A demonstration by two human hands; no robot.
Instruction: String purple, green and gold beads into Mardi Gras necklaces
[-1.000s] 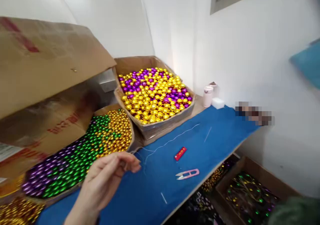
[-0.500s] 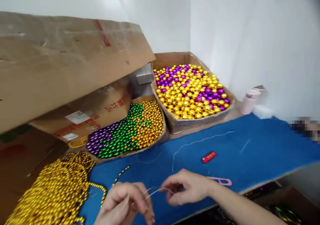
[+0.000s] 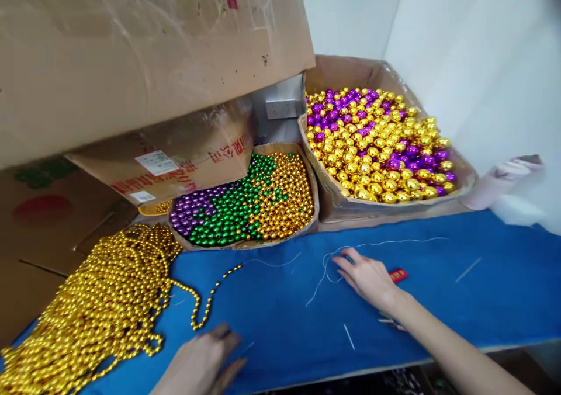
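The white thread (image 3: 398,241) lies on the blue-covered desk (image 3: 438,301), its loose loop right at the fingertips of the right hand (image 3: 366,275). From that loop one length runs off to the right, beyond the hand, its long axis roughly along the desk; a shorter end slants down towards the near edge. The right fingers are bent close together over the loop, but whether they pinch the thread I cannot tell

The left hand (image 3: 204,357) is blurred, low in the view, with thumb and fingers apart. It is the nearer hand to the gold bead strand (image 3: 213,293), which curves just beyond it, away from the person, and ends in a thin tail (image 3: 278,265) pointing right, towards the loop. That tail lies between the two hands, a little farther out than the left, apart from the right fingertips
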